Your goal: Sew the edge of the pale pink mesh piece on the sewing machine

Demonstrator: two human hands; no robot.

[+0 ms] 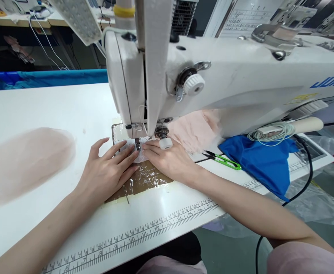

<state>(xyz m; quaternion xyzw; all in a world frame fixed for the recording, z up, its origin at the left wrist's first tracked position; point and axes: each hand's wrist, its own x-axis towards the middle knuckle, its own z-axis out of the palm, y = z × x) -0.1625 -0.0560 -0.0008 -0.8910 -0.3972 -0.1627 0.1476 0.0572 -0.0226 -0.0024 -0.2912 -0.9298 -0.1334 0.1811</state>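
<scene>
A small piece of thin white fabric [141, 156] lies under the presser foot [137, 144] of a white sewing machine [128, 83]. My left hand [106, 171] rests on the fabric's left side, palm down, its fingers spread and their tips close to the foot. From the right, my right hand [171, 158] lies over the fabric's other edge, fingers stretched out flat towards the foot. Both hands press from above. Beneath them is a brown plate covered in clear tape [148, 179]. Parts of the fabric are hidden under my fingers.
Sheer pink fabric [195, 129] lies behind my right hand, and a sheer pinkish oval piece [29, 163] at the left. Green-handled thread snips [225, 160] sit beside blue cloth [258, 160] and a coiled pale cord [272, 133]. A printed ruler [135, 238] runs along the front edge.
</scene>
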